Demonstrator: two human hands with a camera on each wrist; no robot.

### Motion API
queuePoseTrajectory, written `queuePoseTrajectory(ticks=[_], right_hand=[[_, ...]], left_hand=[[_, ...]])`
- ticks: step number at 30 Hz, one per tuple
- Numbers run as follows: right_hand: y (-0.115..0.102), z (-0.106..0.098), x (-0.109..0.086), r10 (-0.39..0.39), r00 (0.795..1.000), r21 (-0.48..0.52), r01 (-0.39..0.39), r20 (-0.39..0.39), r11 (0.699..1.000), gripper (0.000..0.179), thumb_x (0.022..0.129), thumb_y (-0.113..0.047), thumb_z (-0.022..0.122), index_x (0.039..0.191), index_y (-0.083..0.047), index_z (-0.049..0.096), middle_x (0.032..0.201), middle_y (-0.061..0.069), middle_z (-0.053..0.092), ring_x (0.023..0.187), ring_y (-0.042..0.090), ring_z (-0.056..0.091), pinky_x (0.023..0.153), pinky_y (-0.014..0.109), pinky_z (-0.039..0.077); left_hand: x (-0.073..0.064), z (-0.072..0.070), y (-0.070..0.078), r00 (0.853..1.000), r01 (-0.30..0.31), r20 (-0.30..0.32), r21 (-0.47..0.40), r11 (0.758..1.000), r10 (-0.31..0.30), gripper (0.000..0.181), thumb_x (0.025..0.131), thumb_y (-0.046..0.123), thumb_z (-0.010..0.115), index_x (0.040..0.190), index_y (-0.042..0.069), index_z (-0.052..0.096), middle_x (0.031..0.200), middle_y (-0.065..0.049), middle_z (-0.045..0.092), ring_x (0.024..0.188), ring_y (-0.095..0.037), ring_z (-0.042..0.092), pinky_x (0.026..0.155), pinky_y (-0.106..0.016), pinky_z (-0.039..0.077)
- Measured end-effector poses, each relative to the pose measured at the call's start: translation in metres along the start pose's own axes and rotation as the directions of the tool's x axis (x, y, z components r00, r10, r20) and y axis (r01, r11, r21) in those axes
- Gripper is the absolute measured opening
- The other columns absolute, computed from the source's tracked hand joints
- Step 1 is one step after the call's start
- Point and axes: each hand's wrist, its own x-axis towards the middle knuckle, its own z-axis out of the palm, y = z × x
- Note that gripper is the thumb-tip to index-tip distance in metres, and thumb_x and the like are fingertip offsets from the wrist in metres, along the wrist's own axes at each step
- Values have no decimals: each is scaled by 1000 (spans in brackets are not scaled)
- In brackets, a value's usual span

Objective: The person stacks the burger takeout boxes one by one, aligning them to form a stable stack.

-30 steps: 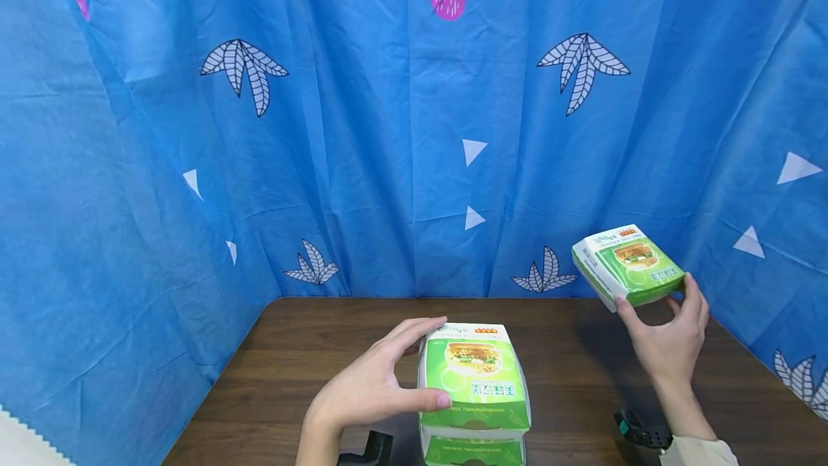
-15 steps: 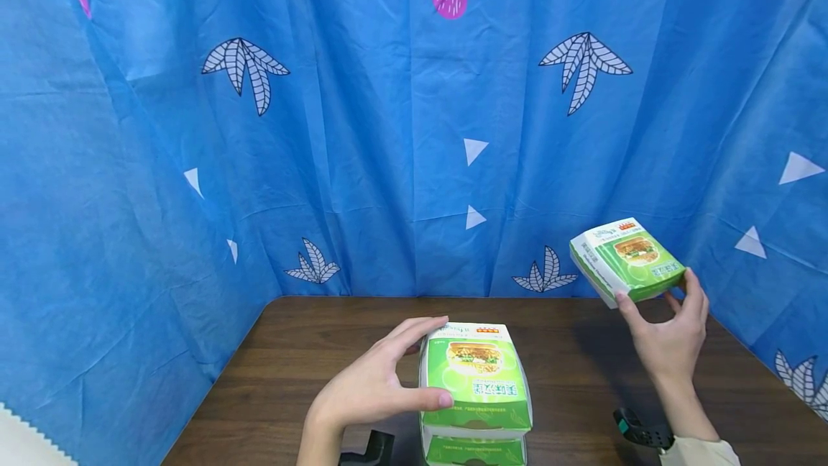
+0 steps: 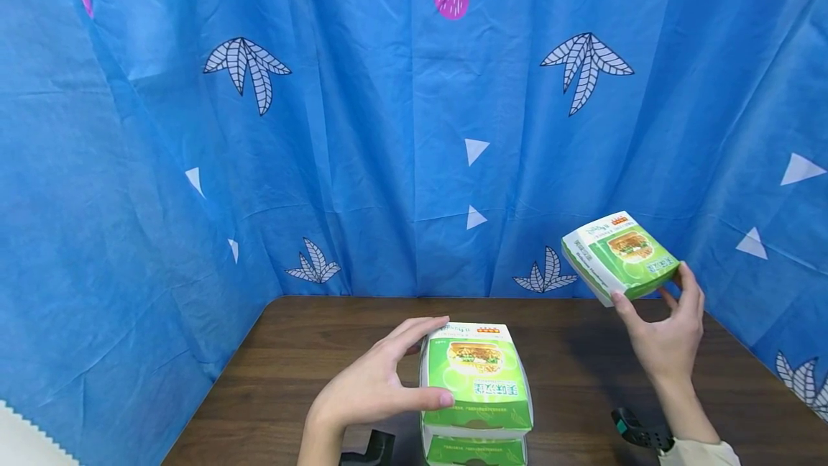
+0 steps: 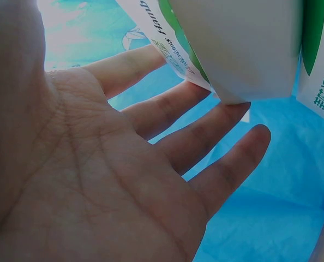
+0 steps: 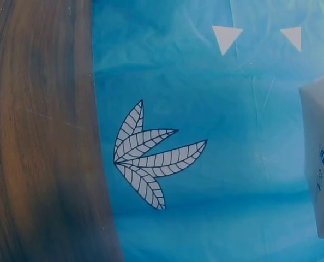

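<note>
A green and white burger box (image 3: 485, 369) with a burger picture sits on a second, matching burger box (image 3: 475, 451) on the table. My left hand (image 3: 378, 383) holds the upper box at its left side, thumb on the near face and fingers on the far side. In the left wrist view, fingertips (image 4: 238, 111) touch the box's white surface (image 4: 244, 49). To the right, my right hand (image 3: 669, 336) grips a third burger box (image 3: 621, 254) by its near edge, raised and tilted above the table. Part of that box's pale underside (image 5: 321, 153) shows in the right wrist view.
The dark wooden table (image 3: 291, 351) ends at a blue patterned curtain (image 3: 362, 128), which hangs behind and along both sides. A black wrist strap (image 3: 640, 431) is by the right wrist, another black strap (image 3: 369, 450) by the left. A white zigzag edge (image 3: 29, 441) shows lower left.
My right hand has lifted its burger box slightly higher and a little to the left. The left hand and the stacked boxes have stayed in place.
</note>
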Motion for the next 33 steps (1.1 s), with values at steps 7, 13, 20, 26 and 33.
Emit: queuePoseTrajectory(ticks=[7, 13, 20, 26, 33], right_hand=[[-3, 0, 0, -18, 1000, 27, 18, 13, 999, 92, 73, -13, 81, 149, -27, 31, 145, -1, 38, 130, 8, 36, 102, 10, 34], [-5, 0, 0, -46, 998, 47, 44, 31, 998, 93, 72, -10, 80, 149, -27, 30, 144, -3, 38, 129, 7, 37, 101, 9, 35], [-7, 1, 0, -66, 996, 79, 61, 55, 995, 94, 72, -7, 80, 149, -26, 31, 144, -8, 38, 129, 7, 38, 99, 8, 36], [-6, 2, -1, -90, 991, 100, 80, 98, 992, 98, 70, -2, 80, 150, -24, 29, 145, -2, 37, 130, 7, 37, 98, 6, 36], [-9, 4, -1, -106, 987, 127, 91, 122, 988, 99, 69, 1, 80, 151, -22, 30, 146, -2, 37, 130, 7, 37, 98, 6, 36]], left_hand=[[1, 1, 1, 1000, -7, -2, 6, 1000, 7, 74, 77, 54, 74, 140, 47, 37, 141, 23, 40, 124, -9, 44, 100, -41, 44], [0, 1, 1, 1000, 4, 1, 5, 1000, -4, 73, 77, 54, 74, 139, 47, 37, 140, 23, 40, 124, -9, 44, 99, -39, 44], [1, 1, 0, 1000, 7, 1, 7, 1000, -8, 71, 78, 52, 74, 139, 48, 38, 140, 24, 40, 123, -8, 44, 100, -41, 44], [1, 1, 0, 1000, 21, 11, -14, 1000, -21, 70, 78, 50, 75, 139, 48, 39, 139, 25, 40, 123, -8, 44, 102, -43, 43], [1, 1, 0, 1000, 4, -2, 5, 1000, -4, 72, 78, 51, 74, 140, 48, 38, 140, 25, 40, 124, -7, 44, 103, -42, 42]])
